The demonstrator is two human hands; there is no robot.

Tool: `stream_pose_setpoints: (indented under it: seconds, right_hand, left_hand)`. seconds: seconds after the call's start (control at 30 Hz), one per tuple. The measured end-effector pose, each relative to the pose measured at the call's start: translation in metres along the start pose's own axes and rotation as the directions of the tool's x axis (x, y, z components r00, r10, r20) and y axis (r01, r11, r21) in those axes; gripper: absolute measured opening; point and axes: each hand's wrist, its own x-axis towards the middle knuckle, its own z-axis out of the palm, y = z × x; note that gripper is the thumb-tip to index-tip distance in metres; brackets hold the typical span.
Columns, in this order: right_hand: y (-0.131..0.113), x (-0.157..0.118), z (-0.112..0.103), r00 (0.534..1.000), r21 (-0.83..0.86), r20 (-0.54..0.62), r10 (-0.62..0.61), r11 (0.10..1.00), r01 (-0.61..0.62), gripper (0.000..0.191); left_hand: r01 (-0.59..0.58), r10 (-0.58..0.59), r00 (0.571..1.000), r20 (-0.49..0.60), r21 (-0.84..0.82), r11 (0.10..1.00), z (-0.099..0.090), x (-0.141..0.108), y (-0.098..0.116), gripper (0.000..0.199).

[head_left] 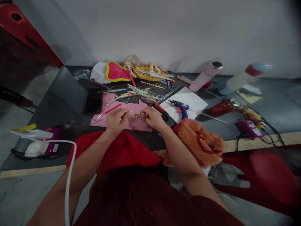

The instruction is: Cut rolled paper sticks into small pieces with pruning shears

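My left hand (117, 120) is closed in a pinch above the pink sheet (109, 118); whatever lies between its fingertips is too small to name. A pile of small tan grains (136, 116) rests on the sheet between my hands. My right hand (152, 117) has its fingers curled at the right end of that pile, and what they hold, if anything, is hidden. A red stick (113, 109) lies on the sheet to the left, and several paper-wrapped sticks (141, 91) are scattered across its far side.
A black phone (93, 101) lies at the left. Behind are a yellow-edged pink piece (117, 72) and a wicker basket (143, 73). At the right are a blue glue gun (182, 108) on white paper, a pink bottle (205, 77), an orange cloth (199, 142) and a purple power strip (250, 128).
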Motion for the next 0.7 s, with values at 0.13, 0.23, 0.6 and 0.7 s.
stream_pose_setpoints:
  seconds: [0.13,0.23,0.6,0.7]
  right_hand:
    - [0.0024,0.0008,-0.0008,1.000,0.023,-0.026,-0.006,1.000,0.007,0.028]
    - [0.0026,0.0015,-0.0016,0.999,0.043,-0.053,-0.012,0.999,0.015,0.027]
    - [0.0001,0.0006,-0.0040,0.996,0.052,-0.086,-0.013,0.998,0.018,0.026]
    - [0.0011,0.0007,-0.0041,0.996,0.047,-0.089,-0.029,0.998,0.033,0.030]
  left_hand:
    - [0.007,-0.007,1.000,0.013,-0.020,1.000,0.0017,-0.0006,-0.0025,0.024]
    - [0.012,-0.011,1.000,0.027,-0.025,1.000,0.0028,-0.0008,-0.0033,0.024]
    - [0.013,-0.011,0.998,0.060,-0.029,1.000,0.0054,-0.0016,-0.0043,0.026]
    - [0.009,-0.006,0.998,0.055,-0.045,0.999,0.0055,-0.0022,-0.0057,0.028]
